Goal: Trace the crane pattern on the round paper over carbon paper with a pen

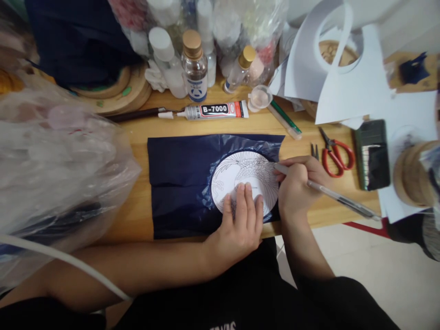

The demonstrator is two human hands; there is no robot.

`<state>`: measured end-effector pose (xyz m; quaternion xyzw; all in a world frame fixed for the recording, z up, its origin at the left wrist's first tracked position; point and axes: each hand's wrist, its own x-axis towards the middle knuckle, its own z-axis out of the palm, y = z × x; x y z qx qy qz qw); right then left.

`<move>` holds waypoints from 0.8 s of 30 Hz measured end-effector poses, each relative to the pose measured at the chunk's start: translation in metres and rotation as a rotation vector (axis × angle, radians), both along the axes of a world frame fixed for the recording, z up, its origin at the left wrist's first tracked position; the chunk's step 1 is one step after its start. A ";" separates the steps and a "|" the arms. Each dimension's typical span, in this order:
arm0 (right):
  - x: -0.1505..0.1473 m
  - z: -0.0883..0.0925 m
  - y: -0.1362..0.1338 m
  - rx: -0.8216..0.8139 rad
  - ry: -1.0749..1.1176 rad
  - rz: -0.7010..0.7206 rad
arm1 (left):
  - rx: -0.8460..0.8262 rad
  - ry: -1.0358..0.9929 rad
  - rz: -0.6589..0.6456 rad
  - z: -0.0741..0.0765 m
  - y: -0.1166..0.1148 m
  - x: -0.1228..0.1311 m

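Note:
A round white paper point(223, 176) printed with a feathered line drawing lies on a dark blue sheet point(182, 183), which looks shiny and crinkled around the circle. My left hand point(240, 220) rests on the lower part of the paper, fingers stretched flat and holding nothing. In my right hand point(300, 183) is a pen point(343, 201), its slim clear barrel sticking out to the lower right. The pen's grey front end meets the right edge of the paper circle. Whether the tip touches the paper or the blue sheet, I cannot tell.
Behind the sheet lie a B-7000 glue tube point(216, 110), a small bottle point(195, 68) and a green pen point(285, 114). Red-handled scissors point(337, 156) and a dark case point(373, 153) sit at the right. A clear plastic bag point(62, 169) bulges at the left.

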<state>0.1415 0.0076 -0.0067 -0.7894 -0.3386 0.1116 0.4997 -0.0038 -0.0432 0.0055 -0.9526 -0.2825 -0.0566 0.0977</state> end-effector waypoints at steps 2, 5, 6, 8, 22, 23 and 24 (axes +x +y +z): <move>0.000 0.000 0.000 0.005 0.054 -0.018 | -0.002 0.009 0.000 0.000 0.000 0.000; 0.001 0.000 -0.001 0.028 0.150 -0.030 | 0.005 0.015 0.004 0.000 0.000 0.000; 0.001 0.000 -0.002 0.038 0.167 -0.028 | 0.006 0.015 0.004 0.000 0.000 0.000; 0.001 0.000 -0.003 0.045 0.162 -0.014 | 0.006 0.011 0.007 0.000 0.000 0.000; 0.003 -0.002 -0.006 -0.033 0.049 0.163 | 0.011 0.009 0.006 0.001 0.000 0.000; 0.003 -0.002 -0.006 -0.039 0.045 0.169 | 0.009 0.010 0.006 0.000 0.000 0.000; 0.003 -0.001 -0.007 -0.044 0.042 0.177 | 0.008 0.012 0.007 0.000 0.000 0.000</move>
